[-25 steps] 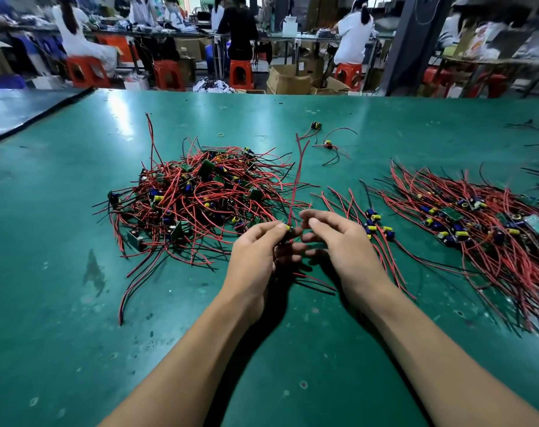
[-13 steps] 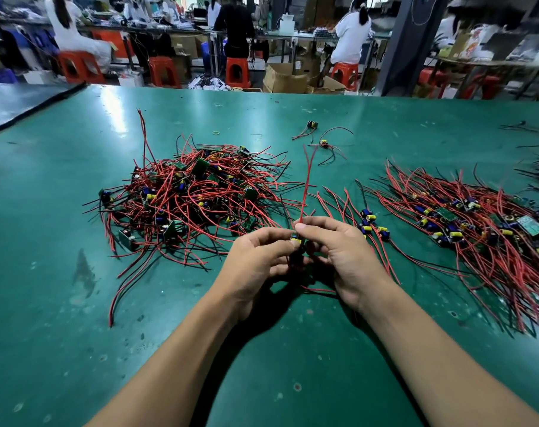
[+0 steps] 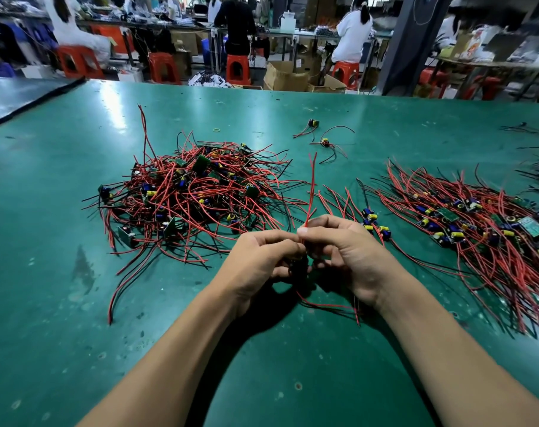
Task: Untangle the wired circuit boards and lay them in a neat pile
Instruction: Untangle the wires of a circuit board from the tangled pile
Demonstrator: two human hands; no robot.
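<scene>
A tangled heap of wired circuit boards (image 3: pixel 194 198) with red and black leads lies left of centre on the green table (image 3: pixel 77 334). To the right spreads a laid-out pile of boards (image 3: pixel 477 229), wires fanned the same way. Both hands meet in front of the heap. My left hand (image 3: pixel 259 266) and my right hand (image 3: pixel 351 257) together pinch one small wired board, mostly hidden between the fingers. Its red wires (image 3: pixel 312 186) stick straight up from my right fingertips, and other red and black leads trail down under my right wrist.
Two loose wired parts (image 3: pixel 323 141) lie farther back near a small rubber band (image 3: pixel 216 130). A few boards (image 3: pixel 374 221) sit just right of my right hand. More wires reach in at the far right edge. Seated people, orange stools and cardboard boxes are beyond the table.
Both hands have drawn a little nearer to me with the board. The right fingertips have slid along the upright red wires, which now stand straighter.
</scene>
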